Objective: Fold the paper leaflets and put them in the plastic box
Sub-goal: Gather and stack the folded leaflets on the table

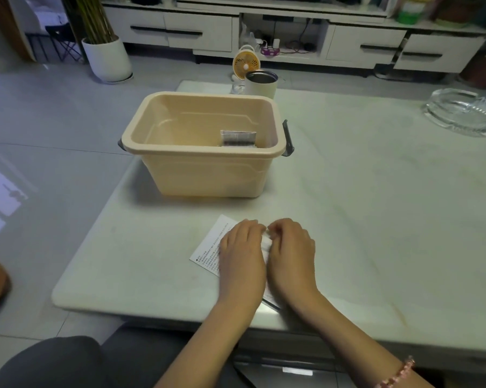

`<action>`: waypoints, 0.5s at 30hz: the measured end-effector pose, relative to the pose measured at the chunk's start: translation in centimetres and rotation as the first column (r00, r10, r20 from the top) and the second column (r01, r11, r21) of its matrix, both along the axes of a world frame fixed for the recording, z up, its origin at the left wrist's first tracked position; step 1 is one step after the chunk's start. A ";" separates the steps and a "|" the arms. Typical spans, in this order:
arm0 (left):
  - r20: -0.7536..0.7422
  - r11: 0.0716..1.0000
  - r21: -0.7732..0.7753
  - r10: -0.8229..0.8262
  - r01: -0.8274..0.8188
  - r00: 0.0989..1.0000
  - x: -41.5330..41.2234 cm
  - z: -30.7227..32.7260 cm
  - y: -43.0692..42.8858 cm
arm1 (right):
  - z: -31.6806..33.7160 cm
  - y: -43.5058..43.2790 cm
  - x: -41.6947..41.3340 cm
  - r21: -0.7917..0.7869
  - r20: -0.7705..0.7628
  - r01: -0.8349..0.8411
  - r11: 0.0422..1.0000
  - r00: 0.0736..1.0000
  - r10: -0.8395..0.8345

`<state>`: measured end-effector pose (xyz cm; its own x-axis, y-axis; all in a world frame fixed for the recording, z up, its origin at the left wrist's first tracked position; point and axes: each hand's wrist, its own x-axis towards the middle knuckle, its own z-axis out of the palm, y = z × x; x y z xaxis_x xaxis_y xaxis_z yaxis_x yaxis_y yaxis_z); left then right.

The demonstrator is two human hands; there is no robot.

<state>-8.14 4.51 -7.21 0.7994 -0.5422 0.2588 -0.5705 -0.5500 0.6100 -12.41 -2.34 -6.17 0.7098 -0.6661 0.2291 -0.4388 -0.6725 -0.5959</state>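
Leaflet (208, 249) on table (376, 191), near edge, under both hands. Left hand (243, 253) presses it flat; right hand (290, 253), touching left, pinches raised fold. Box (208, 175) behind holds folded sheet (237, 138). Tiled floor (54, 116), cabinet (180, 29) beyond.

Matt paper leaflet (208, 247), smooth plastic box (208, 175), glossy, perhaps marble, table (376, 205).

One head-worn wide-angle view. Looked forward and down across table (376, 191); left hand (243, 247), right hand (292, 250) close, lower centre; cabinet (197, 32) far, top edge.

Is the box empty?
No. One folded leaflet stands inside the box, near its right wall.
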 end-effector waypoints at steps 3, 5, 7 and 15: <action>-0.007 1.000 -0.001 0.022 -0.022 1.000 -0.3 0.0 0.1 | -0.4 0.9 -0.6 -0.090 -0.069 0.096 0.991 0.992 -0.103; -0.033 0.997 0.001 0.072 -0.072 0.997 -0.2 0.6 0.0 | -0.6 1.4 -0.6 -0.258 -0.054 0.134 0.957 0.987 -0.153; 0.079 0.992 0.051 0.113 -0.117 0.990 -0.2 0.3 -0.2 | -1.2 1.1 -0.6 -0.434 -0.033 0.130 0.892 0.987 -0.159; 0.185 0.913 0.358 0.134 -0.194 0.973 0.8 0.8 0.3 | -1.4 0.9 -1.0 -0.477 -0.129 0.107 0.872 0.973 -0.190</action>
<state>-7.37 4.80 -6.45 0.8521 -0.4873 0.1910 -0.5225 -0.8133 0.2559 -13.46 -1.42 -7.59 0.6657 -0.6129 0.4256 -0.6204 -0.7715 -0.1407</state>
